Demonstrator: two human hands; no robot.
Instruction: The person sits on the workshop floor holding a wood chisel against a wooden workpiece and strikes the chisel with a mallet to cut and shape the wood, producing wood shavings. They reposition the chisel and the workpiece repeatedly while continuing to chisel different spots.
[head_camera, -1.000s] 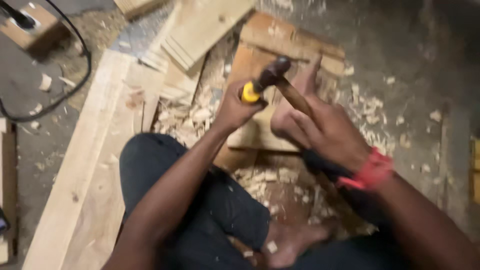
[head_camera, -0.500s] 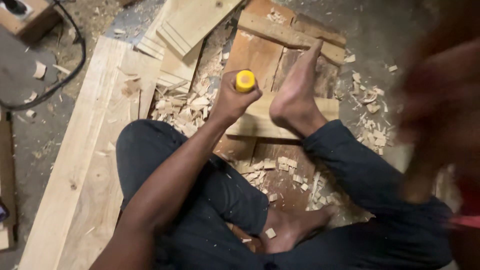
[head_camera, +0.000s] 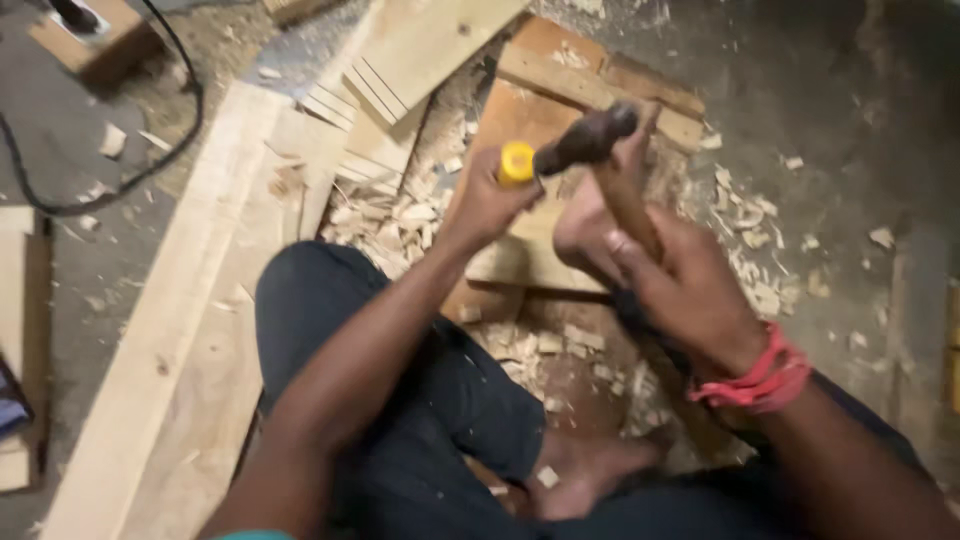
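My left hand (head_camera: 487, 205) grips a chisel with a yellow handle end (head_camera: 516, 162), held upright over a pale wooden board (head_camera: 520, 262). My right hand (head_camera: 690, 290), with a red band at the wrist, holds a wooden-handled hammer (head_camera: 612, 165); its dark head (head_camera: 585, 140) sits against the yellow chisel end. My bare foot (head_camera: 585, 225) presses on the board just right of the chisel, partly hidden behind the hammer handle. The chisel's blade is hidden by my hand.
Wood chips (head_camera: 400, 220) lie scattered around the board. Long pale planks (head_camera: 180, 330) run along the left, more boards (head_camera: 430, 45) lie at the top. A black cable (head_camera: 150, 170) curves on the floor at upper left. My other foot (head_camera: 590, 470) rests below.
My right hand, raised and blurred at the right edge half a second ago, has swung down and the hammer head now meets the chisel end. My left hand stays in place.
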